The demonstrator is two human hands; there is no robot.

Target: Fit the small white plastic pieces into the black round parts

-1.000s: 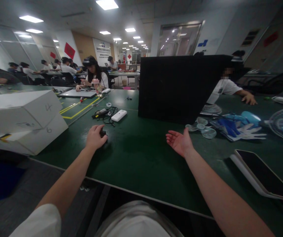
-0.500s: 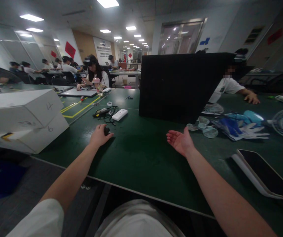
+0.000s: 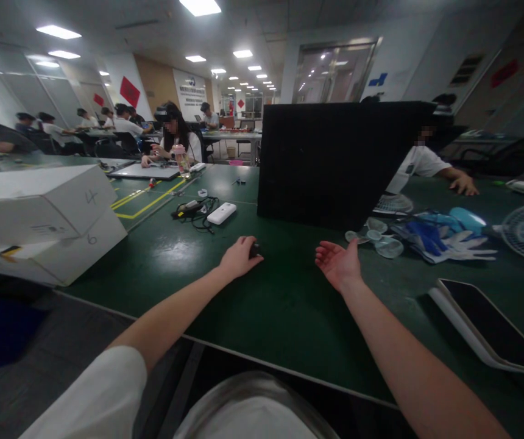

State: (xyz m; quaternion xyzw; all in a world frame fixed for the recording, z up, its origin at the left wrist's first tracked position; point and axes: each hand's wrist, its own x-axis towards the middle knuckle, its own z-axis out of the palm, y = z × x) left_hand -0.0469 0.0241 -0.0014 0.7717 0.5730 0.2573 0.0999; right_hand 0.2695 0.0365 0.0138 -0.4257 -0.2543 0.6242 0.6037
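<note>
Glossy green tabletop [image 3: 262, 317] lies under both hands. Upright matte-black box [image 3: 326, 164] stands beyond them. Pale translucent disc cluster [image 3: 387, 246] sits just past the right hand [image 3: 339, 265], palm up, loosely curled, holding nothing. Left hand [image 3: 240, 257] grasps a small black object [image 3: 253, 250], mostly hidden. Risk: slack fingers could drop it; a rightward swing could knock the discs.
</note>
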